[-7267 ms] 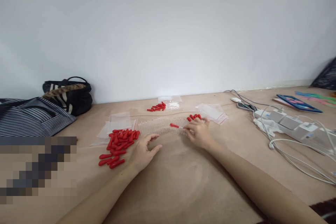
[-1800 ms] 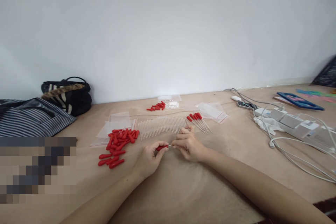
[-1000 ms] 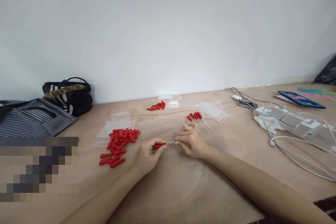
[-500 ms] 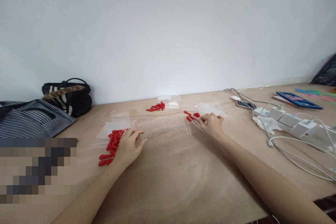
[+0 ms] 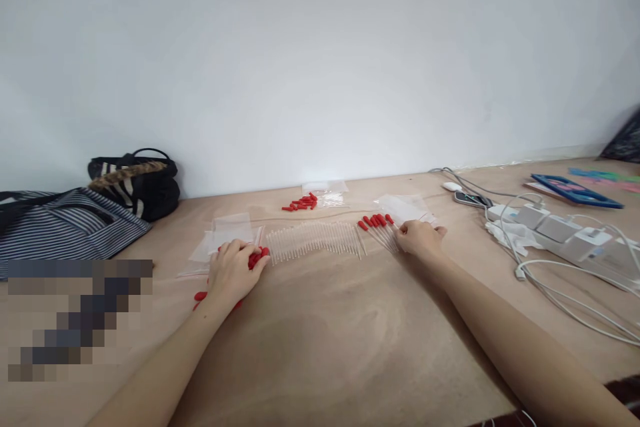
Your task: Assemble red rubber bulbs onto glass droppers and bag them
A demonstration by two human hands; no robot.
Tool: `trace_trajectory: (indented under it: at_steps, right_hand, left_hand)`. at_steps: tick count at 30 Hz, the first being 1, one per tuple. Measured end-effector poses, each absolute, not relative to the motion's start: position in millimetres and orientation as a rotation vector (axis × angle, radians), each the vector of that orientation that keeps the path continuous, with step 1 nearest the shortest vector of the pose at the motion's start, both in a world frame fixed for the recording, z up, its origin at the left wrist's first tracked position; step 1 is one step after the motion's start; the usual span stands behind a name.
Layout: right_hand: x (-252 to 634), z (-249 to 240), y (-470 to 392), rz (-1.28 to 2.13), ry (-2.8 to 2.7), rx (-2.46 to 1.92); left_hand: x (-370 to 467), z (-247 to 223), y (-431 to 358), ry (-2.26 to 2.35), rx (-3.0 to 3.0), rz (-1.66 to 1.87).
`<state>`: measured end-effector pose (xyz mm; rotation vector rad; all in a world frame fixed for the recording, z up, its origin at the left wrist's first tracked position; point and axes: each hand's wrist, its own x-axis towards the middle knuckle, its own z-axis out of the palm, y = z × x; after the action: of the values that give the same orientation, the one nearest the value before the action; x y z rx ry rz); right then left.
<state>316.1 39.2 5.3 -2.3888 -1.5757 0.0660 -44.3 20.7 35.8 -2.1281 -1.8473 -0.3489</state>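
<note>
My left hand point(image 5: 235, 270) is curled over a pile of red bulb-ended pieces point(image 5: 257, 257), several of them between thumb and fingers; its palm hides most of the pile. Right of it lies a long row of thin pale sticks point(image 5: 315, 240), side by side. At the row's right end, several slanted sticks carry red tips point(image 5: 377, 221). My right hand point(image 5: 423, 238) rests beside them, fingers bent and pinched at the rightmost red-tipped stick. Its fingertips are partly hidden.
Clear plastic bags point(image 5: 233, 230) lie behind my left hand, another bag point(image 5: 405, 207) behind my right. More red pieces point(image 5: 301, 202) sit at the back. A striped bag point(image 5: 90, 227) stands left. White chargers and cables point(image 5: 560, 230) and a blue frame point(image 5: 575, 191) lie right.
My left hand has shifted left over the red pile. My right hand has moved slightly right, and the red-tipped sticks now lie fanned out beside it with their red ends lined up.
</note>
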Motion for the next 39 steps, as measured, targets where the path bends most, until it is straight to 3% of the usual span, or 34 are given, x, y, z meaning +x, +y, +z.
trace_trajectory:
  at_steps: [10,14,19,26,32,39]
  right_hand:
    - [300,10,34,-0.069,-1.631,-2.244]
    - [269,13,27,0.050,-1.779,-2.067]
    - [245,13,29,0.119,-1.828,-2.164]
    - [244,11,33,0.069,-1.887,-2.230]
    - [246,12,27,-0.035,-1.897,-2.178]
    - [239,14,4,-0.054,-2.176,-1.539]
  left_hand:
    - [-48,43,20,-1.791,-2.236,-0.140]
    - [-41,47,16,-1.849,-2.244,-0.025]
    - [-35,52,10,-1.943,-2.118,0.062]
    - [-11,41,-5,-1.607,-2.492,-0.515]
    - [18,16,-14,-1.366,-2.897,-0.799]
    - [22,17,-9,-1.612,-2.911,-0.935]
